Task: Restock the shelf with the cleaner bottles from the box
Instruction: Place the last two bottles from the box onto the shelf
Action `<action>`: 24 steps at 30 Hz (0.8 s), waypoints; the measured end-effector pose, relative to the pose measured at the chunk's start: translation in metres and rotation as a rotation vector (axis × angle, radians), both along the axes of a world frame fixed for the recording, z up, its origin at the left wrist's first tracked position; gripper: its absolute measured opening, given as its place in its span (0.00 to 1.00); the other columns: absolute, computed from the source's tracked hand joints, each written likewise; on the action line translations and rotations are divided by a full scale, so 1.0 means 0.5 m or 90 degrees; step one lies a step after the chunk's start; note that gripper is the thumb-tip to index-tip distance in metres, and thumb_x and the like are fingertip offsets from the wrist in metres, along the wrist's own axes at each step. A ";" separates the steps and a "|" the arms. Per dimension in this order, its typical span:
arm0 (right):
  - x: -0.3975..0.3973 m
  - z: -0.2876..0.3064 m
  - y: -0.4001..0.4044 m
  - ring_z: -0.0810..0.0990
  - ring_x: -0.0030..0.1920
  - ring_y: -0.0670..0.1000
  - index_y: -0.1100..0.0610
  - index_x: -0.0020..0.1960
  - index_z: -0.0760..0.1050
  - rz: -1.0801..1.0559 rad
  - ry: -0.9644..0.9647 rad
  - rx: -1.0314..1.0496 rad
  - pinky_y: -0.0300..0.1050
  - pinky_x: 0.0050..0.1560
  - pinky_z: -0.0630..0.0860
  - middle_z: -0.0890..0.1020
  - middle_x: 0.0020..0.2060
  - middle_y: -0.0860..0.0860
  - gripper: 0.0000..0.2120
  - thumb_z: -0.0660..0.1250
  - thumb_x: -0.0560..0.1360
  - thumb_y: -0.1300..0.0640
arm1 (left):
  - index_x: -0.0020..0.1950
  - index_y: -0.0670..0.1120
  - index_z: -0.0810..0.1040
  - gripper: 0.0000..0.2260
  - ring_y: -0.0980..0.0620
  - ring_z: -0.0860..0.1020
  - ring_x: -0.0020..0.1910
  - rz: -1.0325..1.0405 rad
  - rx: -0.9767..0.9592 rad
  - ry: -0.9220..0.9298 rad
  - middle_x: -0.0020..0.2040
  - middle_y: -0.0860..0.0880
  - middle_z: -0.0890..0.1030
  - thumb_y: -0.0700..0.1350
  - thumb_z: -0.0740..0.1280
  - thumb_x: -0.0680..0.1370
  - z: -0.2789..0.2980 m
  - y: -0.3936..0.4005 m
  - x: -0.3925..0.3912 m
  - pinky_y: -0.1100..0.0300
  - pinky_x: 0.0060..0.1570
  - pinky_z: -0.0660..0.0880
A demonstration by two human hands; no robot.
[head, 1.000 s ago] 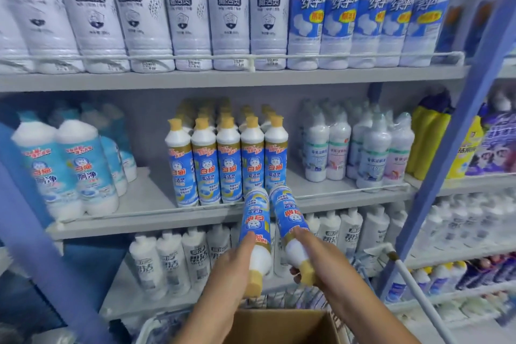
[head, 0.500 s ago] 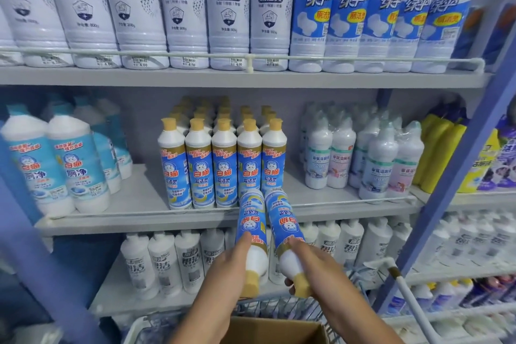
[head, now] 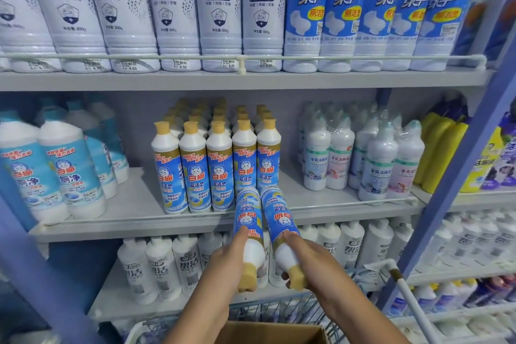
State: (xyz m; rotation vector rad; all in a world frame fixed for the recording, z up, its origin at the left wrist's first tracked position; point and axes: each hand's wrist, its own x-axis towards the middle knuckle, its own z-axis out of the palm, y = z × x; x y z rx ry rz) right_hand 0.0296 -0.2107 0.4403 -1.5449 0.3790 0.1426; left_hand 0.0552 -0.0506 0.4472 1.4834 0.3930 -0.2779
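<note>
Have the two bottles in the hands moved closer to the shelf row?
Yes: the two bottles have moved up toward the yellow-capped row, bases now overlapping it.

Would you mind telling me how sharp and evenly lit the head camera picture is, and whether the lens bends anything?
Head view: the centre is sharp, with labels readable on the yellow-capped bottles and on the two held by the left hand and right hand; edges blur, as at the purple packs; the wide lens bows the shelf rail and slants the blue upright; lighting is soft, bluish, without harsh glare.

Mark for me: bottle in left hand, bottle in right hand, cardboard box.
Left-hand bottle [head: 248,216], head view, on its blue label.
Right-hand bottle [head: 279,213], head view, on its blue label.
Cardboard box [head: 268,333], head view, on its near flap.
</note>
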 end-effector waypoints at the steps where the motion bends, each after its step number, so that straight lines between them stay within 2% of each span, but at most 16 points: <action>1: 0.004 0.001 0.000 0.81 0.37 0.54 0.55 0.53 0.82 0.003 0.000 -0.003 0.48 0.41 0.77 0.86 0.40 0.55 0.20 0.67 0.75 0.39 | 0.48 0.47 0.80 0.19 0.42 0.82 0.34 -0.002 0.001 0.006 0.40 0.39 0.85 0.63 0.67 0.75 -0.001 0.001 0.007 0.46 0.37 0.80; 4: 0.017 0.003 -0.001 0.81 0.36 0.54 0.56 0.53 0.82 0.002 0.004 0.002 0.50 0.43 0.77 0.85 0.39 0.54 0.21 0.68 0.74 0.39 | 0.49 0.46 0.79 0.22 0.40 0.83 0.35 -0.013 0.008 0.019 0.40 0.37 0.85 0.66 0.67 0.74 0.001 0.002 0.026 0.42 0.41 0.79; 9: 0.032 0.012 0.000 0.79 0.34 0.55 0.59 0.56 0.80 0.013 0.016 0.023 0.52 0.44 0.76 0.84 0.37 0.54 0.23 0.69 0.74 0.40 | 0.49 0.43 0.78 0.22 0.41 0.79 0.31 -0.020 -0.010 0.036 0.33 0.37 0.83 0.63 0.65 0.77 0.019 0.002 0.043 0.48 0.41 0.73; 12: 0.039 0.013 0.000 0.80 0.34 0.55 0.60 0.63 0.76 0.015 0.014 0.054 0.51 0.44 0.77 0.85 0.42 0.55 0.30 0.72 0.71 0.39 | 0.53 0.45 0.78 0.21 0.42 0.79 0.31 -0.043 -0.005 0.038 0.36 0.37 0.84 0.63 0.67 0.76 0.027 0.008 0.042 0.48 0.40 0.73; 13: 0.037 0.013 0.000 0.80 0.35 0.55 0.58 0.67 0.72 0.021 0.005 0.073 0.51 0.44 0.78 0.85 0.46 0.55 0.35 0.74 0.68 0.39 | 0.56 0.45 0.77 0.21 0.41 0.79 0.33 -0.053 -0.008 0.027 0.39 0.37 0.84 0.62 0.69 0.75 0.031 0.011 0.038 0.48 0.39 0.74; 14: 0.032 0.016 0.000 0.80 0.36 0.55 0.52 0.72 0.67 0.033 -0.006 0.093 0.51 0.44 0.78 0.84 0.51 0.55 0.40 0.76 0.65 0.41 | 0.60 0.47 0.75 0.23 0.42 0.80 0.35 -0.072 -0.007 0.010 0.42 0.38 0.84 0.60 0.72 0.73 0.035 0.015 0.033 0.49 0.39 0.75; 16: 0.021 0.021 -0.003 0.80 0.39 0.54 0.41 0.73 0.62 0.076 -0.040 0.109 0.50 0.46 0.79 0.83 0.54 0.56 0.45 0.81 0.62 0.49 | 0.66 0.57 0.68 0.34 0.44 0.81 0.38 -0.129 0.023 -0.023 0.45 0.41 0.84 0.54 0.77 0.64 0.044 0.023 0.019 0.50 0.39 0.77; 17: 0.015 0.026 -0.003 0.81 0.41 0.53 0.41 0.72 0.62 0.100 -0.060 0.096 0.49 0.46 0.79 0.83 0.54 0.56 0.45 0.81 0.61 0.54 | 0.67 0.60 0.65 0.38 0.45 0.80 0.38 -0.157 0.042 -0.038 0.46 0.42 0.83 0.50 0.77 0.61 0.050 0.026 0.011 0.50 0.39 0.78; 19: 0.006 0.042 0.000 0.82 0.43 0.52 0.38 0.68 0.63 0.105 -0.091 0.033 0.48 0.47 0.82 0.82 0.55 0.56 0.41 0.80 0.64 0.60 | 0.68 0.61 0.63 0.39 0.46 0.79 0.37 -0.185 0.070 -0.065 0.51 0.42 0.81 0.44 0.73 0.62 0.057 0.034 0.005 0.50 0.41 0.81; 21: 0.005 0.061 0.004 0.83 0.39 0.52 0.40 0.67 0.64 0.067 -0.109 -0.033 0.50 0.46 0.84 0.82 0.53 0.57 0.34 0.75 0.70 0.64 | 0.67 0.61 0.64 0.34 0.47 0.80 0.35 -0.180 0.123 -0.088 0.56 0.42 0.79 0.41 0.72 0.66 0.072 0.040 0.003 0.49 0.42 0.83; 24: 0.016 0.098 0.005 0.85 0.34 0.55 0.42 0.63 0.65 0.023 -0.133 -0.116 0.56 0.47 0.85 0.83 0.45 0.57 0.24 0.71 0.74 0.59 | 0.63 0.58 0.68 0.22 0.48 0.82 0.30 -0.140 0.190 -0.115 0.53 0.43 0.80 0.41 0.68 0.73 0.105 0.046 0.014 0.51 0.41 0.84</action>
